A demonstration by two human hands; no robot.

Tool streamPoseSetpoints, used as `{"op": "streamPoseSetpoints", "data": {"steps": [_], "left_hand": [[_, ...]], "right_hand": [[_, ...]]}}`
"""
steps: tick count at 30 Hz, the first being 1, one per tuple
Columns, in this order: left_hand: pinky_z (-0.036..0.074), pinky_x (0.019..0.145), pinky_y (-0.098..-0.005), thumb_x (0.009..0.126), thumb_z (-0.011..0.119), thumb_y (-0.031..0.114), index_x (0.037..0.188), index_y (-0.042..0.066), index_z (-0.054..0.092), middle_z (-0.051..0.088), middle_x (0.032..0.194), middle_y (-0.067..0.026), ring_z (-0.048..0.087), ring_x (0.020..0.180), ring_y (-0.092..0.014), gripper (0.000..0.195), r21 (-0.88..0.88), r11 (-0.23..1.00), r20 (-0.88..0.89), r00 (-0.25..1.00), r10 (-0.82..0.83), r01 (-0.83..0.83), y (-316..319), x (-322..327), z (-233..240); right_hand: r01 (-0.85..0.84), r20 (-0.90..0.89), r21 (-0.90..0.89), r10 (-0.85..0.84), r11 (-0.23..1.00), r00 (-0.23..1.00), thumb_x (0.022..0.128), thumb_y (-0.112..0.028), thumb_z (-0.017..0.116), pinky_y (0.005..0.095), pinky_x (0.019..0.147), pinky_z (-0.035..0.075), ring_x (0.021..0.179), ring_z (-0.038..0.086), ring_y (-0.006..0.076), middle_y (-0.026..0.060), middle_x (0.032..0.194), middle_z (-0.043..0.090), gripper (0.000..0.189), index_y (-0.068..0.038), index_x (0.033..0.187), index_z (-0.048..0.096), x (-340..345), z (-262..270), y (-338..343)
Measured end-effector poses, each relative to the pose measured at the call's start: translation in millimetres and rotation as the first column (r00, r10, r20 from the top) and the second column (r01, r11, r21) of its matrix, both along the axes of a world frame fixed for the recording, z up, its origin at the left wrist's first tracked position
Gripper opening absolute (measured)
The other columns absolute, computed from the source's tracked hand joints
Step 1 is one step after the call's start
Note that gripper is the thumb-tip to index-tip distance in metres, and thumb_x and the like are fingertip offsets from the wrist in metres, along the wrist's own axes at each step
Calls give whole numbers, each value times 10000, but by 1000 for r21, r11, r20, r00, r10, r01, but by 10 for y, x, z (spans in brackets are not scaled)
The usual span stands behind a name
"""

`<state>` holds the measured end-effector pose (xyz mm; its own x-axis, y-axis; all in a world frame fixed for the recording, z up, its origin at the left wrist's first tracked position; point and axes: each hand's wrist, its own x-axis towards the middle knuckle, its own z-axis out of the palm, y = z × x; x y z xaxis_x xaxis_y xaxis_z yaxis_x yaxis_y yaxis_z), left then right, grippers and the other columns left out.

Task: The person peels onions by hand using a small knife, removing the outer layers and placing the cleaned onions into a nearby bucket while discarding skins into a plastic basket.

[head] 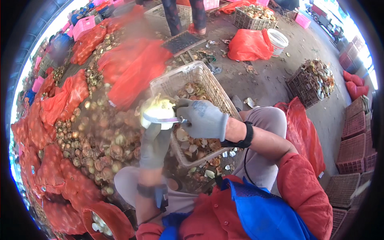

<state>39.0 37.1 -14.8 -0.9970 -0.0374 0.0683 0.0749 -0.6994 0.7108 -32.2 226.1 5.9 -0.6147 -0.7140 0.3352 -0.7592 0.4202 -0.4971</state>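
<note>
My left hand (154, 147), in a grey glove, holds up a pale onion (159, 109) from below. Dry skin still clings to the onion's upper left side. My right hand (199, 115), gloved in grey too, grips a knife whose curved metal blade (160, 120) lies across the onion's near side. The knife's handle is mostly hidden in my fist. Beneath my hands stands a plastic crate (220, 90) with onion skins and trimmings (192, 147) in it. To the left spreads a heap of unpeeled onions (105, 150), partly blurred.
Red mesh sacks of onions (51, 177) line the left side. An open red sack (111, 222) with peeled onions sits at the lower left. A scrap-filled crate (309, 81) and a white bucket (277, 42) stand on the right. Another person's legs (186, 15) are ahead.
</note>
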Motion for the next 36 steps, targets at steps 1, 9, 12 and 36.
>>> {"op": "streamPoseSetpoints", "data": {"steps": [1, 9, 12, 36], "left_hand": [[439, 1174, -461, 883, 773, 271, 1522, 41, 438, 571, 1457, -130, 555, 1357, -290, 757, -39, 999, -51, 998, -33, 31, 17, -16, -5], [404, 1200, -411, 838, 776, 239, 1550, 37, 400, 552, 1477, -128, 544, 1367, -276, 831, -57, 995, -43, 996, -83, 80, 64, 82, -14], [405, 1202, -422, 832, 782, 245, 1554, 36, 389, 536, 1493, -129, 521, 1395, -283, 849, -30, 989, 12, 989, -148, 148, 145, 61, 6], [515, 1041, -364, 878, 730, 137, 1417, -39, 554, 675, 1301, -126, 658, 1182, -219, 594, -273, 957, 111, 992, -66, 95, -24, -93, -121]], "right_hand": [[8, 0, 1, -8, 1000, 1000, 806, -115, 653, 462, 765, 573, 904, 699, 357, 135, 1094, 653, 224, -58, 1020, 686, -31, -53, -3], [115, -182, -100, -132, 988, 974, 824, -137, 663, 459, 817, 569, 940, 691, 358, 146, 1114, 641, 203, -49, 1005, 693, -288, -214, 1], [128, -189, -112, -147, 985, 971, 805, -106, 677, 454, 809, 563, 958, 674, 359, 140, 1106, 629, 207, -61, 1007, 682, -478, -366, 128], [93, 527, -287, 76, 953, 847, 858, -146, 666, 354, 678, 545, 747, 666, 181, 99, 878, 688, 505, -32, 1346, 599, -267, -52, 174]]}}
